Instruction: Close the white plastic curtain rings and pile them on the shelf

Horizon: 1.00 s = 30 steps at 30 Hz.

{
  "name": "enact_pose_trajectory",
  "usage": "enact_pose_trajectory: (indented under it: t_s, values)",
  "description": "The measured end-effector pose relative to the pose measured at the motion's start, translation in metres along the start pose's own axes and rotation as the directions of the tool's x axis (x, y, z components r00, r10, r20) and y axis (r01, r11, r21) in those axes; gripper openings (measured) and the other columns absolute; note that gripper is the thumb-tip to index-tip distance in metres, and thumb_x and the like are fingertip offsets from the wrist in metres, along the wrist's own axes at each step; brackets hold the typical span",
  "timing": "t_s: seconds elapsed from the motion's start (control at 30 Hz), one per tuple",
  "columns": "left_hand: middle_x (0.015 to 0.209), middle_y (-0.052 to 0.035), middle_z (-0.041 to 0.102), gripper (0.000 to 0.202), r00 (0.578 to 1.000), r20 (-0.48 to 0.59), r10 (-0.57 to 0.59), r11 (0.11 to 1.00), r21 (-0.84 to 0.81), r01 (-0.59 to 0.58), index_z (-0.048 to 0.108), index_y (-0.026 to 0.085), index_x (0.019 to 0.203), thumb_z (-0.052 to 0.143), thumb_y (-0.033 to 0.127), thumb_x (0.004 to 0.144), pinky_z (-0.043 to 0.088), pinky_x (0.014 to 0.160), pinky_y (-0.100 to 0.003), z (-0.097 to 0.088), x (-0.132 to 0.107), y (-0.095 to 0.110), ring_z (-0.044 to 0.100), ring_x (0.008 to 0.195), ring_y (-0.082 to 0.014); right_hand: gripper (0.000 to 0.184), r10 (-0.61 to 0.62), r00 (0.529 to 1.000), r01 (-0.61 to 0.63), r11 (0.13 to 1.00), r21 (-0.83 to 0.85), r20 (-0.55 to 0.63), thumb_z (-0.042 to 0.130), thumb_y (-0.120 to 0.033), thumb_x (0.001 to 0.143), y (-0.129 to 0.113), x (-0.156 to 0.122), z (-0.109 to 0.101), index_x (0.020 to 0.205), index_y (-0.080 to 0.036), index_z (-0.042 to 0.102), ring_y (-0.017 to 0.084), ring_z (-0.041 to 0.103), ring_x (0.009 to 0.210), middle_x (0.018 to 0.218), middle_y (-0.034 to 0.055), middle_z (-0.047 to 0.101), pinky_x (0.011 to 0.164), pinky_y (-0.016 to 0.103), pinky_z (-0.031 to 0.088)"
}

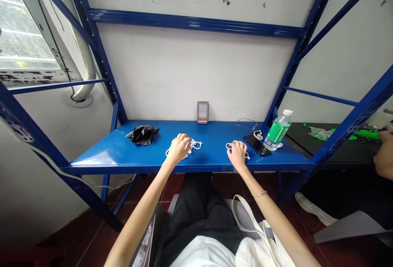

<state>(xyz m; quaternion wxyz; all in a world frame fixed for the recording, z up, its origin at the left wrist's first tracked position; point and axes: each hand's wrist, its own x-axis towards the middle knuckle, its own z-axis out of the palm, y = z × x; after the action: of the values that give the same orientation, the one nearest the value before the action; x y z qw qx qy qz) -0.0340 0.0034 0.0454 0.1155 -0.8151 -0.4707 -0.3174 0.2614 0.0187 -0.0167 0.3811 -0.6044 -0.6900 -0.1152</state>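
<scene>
My left hand (178, 150) rests palm down over a small heap of thin white loop-shaped pieces (196, 145) near the front of a blue tabletop (104, 152). Its fingers are bent a little and apart. To the right, my right hand (237, 153) lies over more white loops (228, 146), fingers spread. Parts of these pieces peek out around both hands; what lies under the palms is hidden. Their exact kind is too small to make out.
A crumpled black plastic bag (143, 135) lies at left. A small blurred card (203, 113) leans on the wall. At right are a phone (257, 145), glasses (247, 124), a white coiled item (258, 135) and a green-labelled bottle (278, 131). Another person's hand (383, 154) is far right.
</scene>
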Motion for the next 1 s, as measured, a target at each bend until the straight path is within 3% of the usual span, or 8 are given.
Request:
enact_pose_trajectory:
  t_s: [0.1, 0.23, 0.43, 0.57, 0.67, 0.77, 0.87, 1.0]
  values:
    - [0.107, -0.0117, 0.061, 0.024, 1.000, 0.008, 0.021, 0.998, -0.065, -0.020, 0.065, 0.019, 0.100, 0.043, 0.021, 0.092, 0.048, 0.079, -0.036, 0.002, 0.000, 0.004, 0.053, 0.103, -0.0271, 0.025, -0.087, 0.996, 0.087, 0.996, -0.006, 0.002, 0.044, -0.019, 0.088, 0.000, 0.001, 0.001, 0.080, -0.021, 0.067, 0.034, 0.045, 0.107, 0.102, 0.0149, 0.060, 0.097, 0.058, 0.029]
    - [0.103, -0.0111, 0.061, 0.026, 0.997, 0.063, 0.048, 0.984, -0.175, -0.036, 0.065, 0.018, 0.100, 0.041, 0.022, 0.092, 0.048, 0.079, -0.036, 0.009, -0.002, 0.012, 0.055, 0.098, -0.0256, 0.025, -0.279, 0.953, 0.261, 0.953, 0.153, 0.119, 0.043, -0.020, 0.091, -0.006, 0.004, -0.004, 0.081, -0.022, 0.067, 0.031, 0.046, 0.109, 0.108, 0.0116, 0.059, 0.088, 0.049, 0.041]
    - [0.105, -0.0126, 0.062, 0.029, 0.991, 0.109, 0.083, 0.948, -0.316, -0.044, 0.062, 0.015, 0.110, 0.044, 0.030, 0.093, 0.048, 0.086, -0.039, 0.046, -0.014, 0.032, 0.057, 0.100, -0.0256, 0.021, -0.453, 0.879, 0.395, 0.867, 0.304, 0.150, 0.046, -0.018, 0.092, -0.024, -0.003, -0.010, 0.086, -0.022, 0.065, 0.027, 0.050, 0.104, 0.107, 0.0094, 0.059, 0.086, 0.043, 0.044]
    - [0.095, -0.0103, 0.065, 0.033, 0.995, 0.095, 0.016, 0.908, -0.418, 0.025, 0.064, 0.015, 0.105, 0.042, 0.037, 0.093, 0.049, 0.081, -0.035, 0.069, -0.019, 0.042, 0.061, 0.090, -0.0230, 0.017, -0.543, 0.831, 0.488, 0.818, 0.305, 0.125, 0.047, -0.013, 0.091, -0.042, -0.016, -0.008, 0.090, -0.020, 0.062, 0.025, 0.052, 0.104, 0.107, 0.0097, 0.059, 0.085, 0.040, 0.045]
    - [0.085, -0.0093, 0.067, 0.036, 0.988, 0.118, -0.097, 0.825, -0.546, 0.146, 0.066, 0.013, 0.095, 0.043, 0.041, 0.092, 0.050, 0.071, -0.032, 0.074, -0.019, 0.043, 0.063, 0.077, -0.0206, 0.017, -0.568, 0.814, 0.519, 0.805, 0.288, 0.121, 0.046, -0.011, 0.091, -0.051, -0.023, -0.006, 0.090, -0.020, 0.061, 0.025, 0.052, 0.106, 0.108, 0.0107, 0.059, 0.083, 0.039, 0.046]
    - [0.076, -0.0070, 0.069, 0.038, 0.963, 0.197, -0.184, 0.659, -0.703, 0.269, 0.066, 0.013, 0.089, 0.050, 0.048, 0.088, 0.050, 0.066, -0.029, 0.072, -0.019, 0.042, 0.064, 0.070, -0.0190, 0.017, -0.540, 0.832, 0.483, 0.816, 0.318, 0.124, 0.047, -0.012, 0.090, -0.054, -0.025, -0.007, 0.089, -0.021, 0.061, 0.026, 0.052, 0.108, 0.114, 0.0113, 0.057, 0.086, 0.041, 0.047]
    - [0.072, -0.0059, 0.069, 0.042, 0.945, 0.274, -0.181, 0.484, -0.812, 0.328, 0.064, 0.013, 0.087, 0.055, 0.054, 0.083, 0.050, 0.062, -0.027, 0.068, -0.019, 0.044, 0.064, 0.067, -0.0181, 0.013, -0.482, 0.861, 0.369, 0.812, 0.452, 0.164, 0.048, -0.017, 0.090, -0.055, -0.024, -0.008, 0.090, -0.022, 0.060, 0.025, 0.052, 0.110, 0.117, 0.0097, 0.057, 0.090, 0.043, 0.045]
    - [0.072, -0.0060, 0.068, 0.043, 0.940, 0.308, -0.148, 0.401, -0.850, 0.341, 0.062, 0.013, 0.086, 0.059, 0.055, 0.079, 0.049, 0.059, -0.025, 0.065, -0.018, 0.051, 0.062, 0.062, -0.0151, 0.006, -0.367, 0.896, 0.097, 0.713, 0.695, 0.251, 0.052, -0.026, 0.090, -0.054, -0.022, -0.007, 0.092, -0.022, 0.056, 0.021, 0.057, 0.101, 0.100, 0.0048, 0.061, 0.089, 0.038, 0.045]
